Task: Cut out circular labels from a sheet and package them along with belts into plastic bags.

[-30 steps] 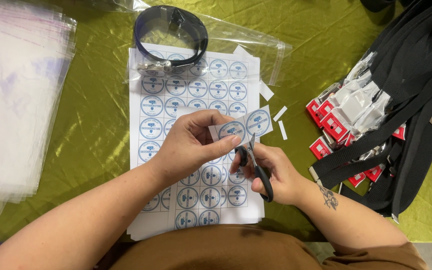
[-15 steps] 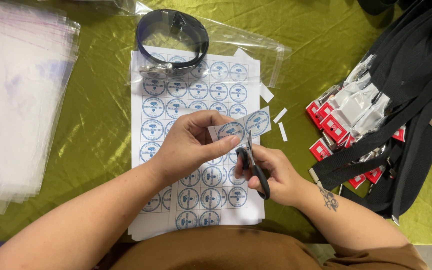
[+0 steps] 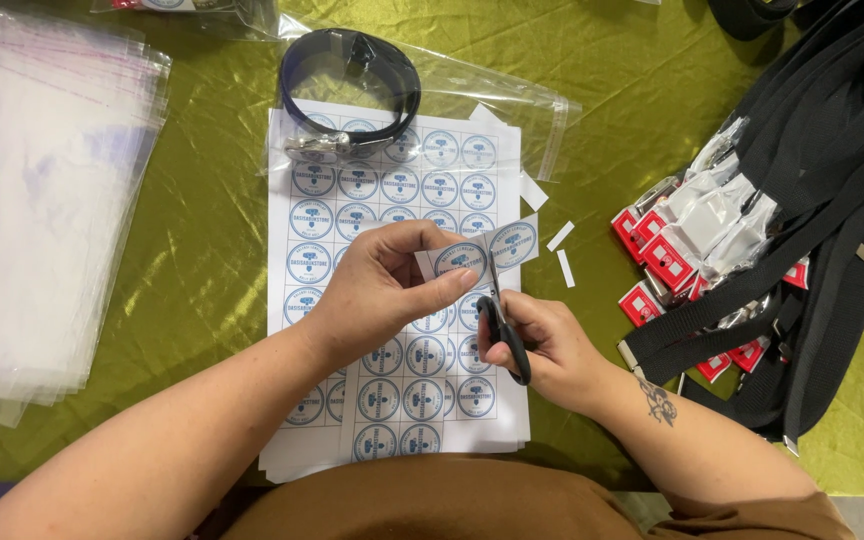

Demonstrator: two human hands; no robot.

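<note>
Over the label sheet point(image 3: 352, 300), the left hand point(image 3: 377, 290) pinches a two-label strip point(image 3: 482, 250) while the right hand point(image 3: 542, 345) grips scissors point(image 3: 502, 320), blades between the two labels. Best to keep the strip taut and cut along the white gap.

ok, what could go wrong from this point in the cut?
1. The scissors in the right hand cut between two round stickers on the small strip; a drift could clip a printed circle.
2. The left hand pinches the strip with fingertips right beside the blades, so a nick seems possible.
3. The loose offcuts on the green cloth may scatter under the sticker sheets.
</note>
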